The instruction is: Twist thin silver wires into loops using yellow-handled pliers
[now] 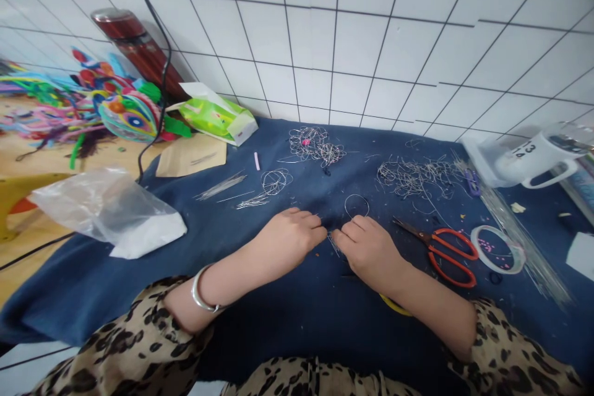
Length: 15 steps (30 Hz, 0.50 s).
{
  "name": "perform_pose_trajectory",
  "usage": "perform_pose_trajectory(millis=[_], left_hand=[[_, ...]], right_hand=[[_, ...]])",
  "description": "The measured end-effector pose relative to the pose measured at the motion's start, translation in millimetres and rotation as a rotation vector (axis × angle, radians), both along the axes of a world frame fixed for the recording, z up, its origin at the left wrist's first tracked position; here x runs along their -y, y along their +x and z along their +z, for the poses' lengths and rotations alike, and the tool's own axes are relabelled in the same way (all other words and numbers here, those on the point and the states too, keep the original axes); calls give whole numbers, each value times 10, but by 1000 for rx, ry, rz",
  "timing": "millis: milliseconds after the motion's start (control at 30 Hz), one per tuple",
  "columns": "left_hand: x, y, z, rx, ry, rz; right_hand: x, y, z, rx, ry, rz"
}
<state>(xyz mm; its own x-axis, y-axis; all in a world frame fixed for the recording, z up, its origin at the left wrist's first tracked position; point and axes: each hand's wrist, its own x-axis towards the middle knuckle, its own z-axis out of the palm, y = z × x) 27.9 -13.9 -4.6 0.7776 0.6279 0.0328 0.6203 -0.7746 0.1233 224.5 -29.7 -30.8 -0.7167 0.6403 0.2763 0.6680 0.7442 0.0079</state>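
Note:
My left hand (290,236) and my right hand (366,246) rest knuckles-up on a dark blue cloth (260,297), fingertips nearly touching. Both are closed in a pinch on a thin silver wire piece (356,205) whose round loop rises just beyond my right fingers, with short strands showing between the two hands. A silver bangle (200,292) circles my left wrist.
Red-handled scissors (440,247) and a tape roll (497,249) lie right of my hands. Tangles of wire (413,176) and finished wire loops (315,143) lie farther back. A white mug (541,158), a clear plastic bag (109,210), a green packet (216,114) and colourful crafts (125,111) edge the table.

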Motion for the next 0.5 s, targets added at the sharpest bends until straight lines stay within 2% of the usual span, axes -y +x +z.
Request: perform_pose_trajectory(millis=[167,367,500], left_hand=[[44,93,-39,-27,116,12],[92,155,-160,-48,101,19],[93,170,-159,-49,96,46]], right_hand=[[21,-29,12,40,-82,-86],[50,-42,16,66,-129,-145],[57,-47,14,59,-145,-170]])
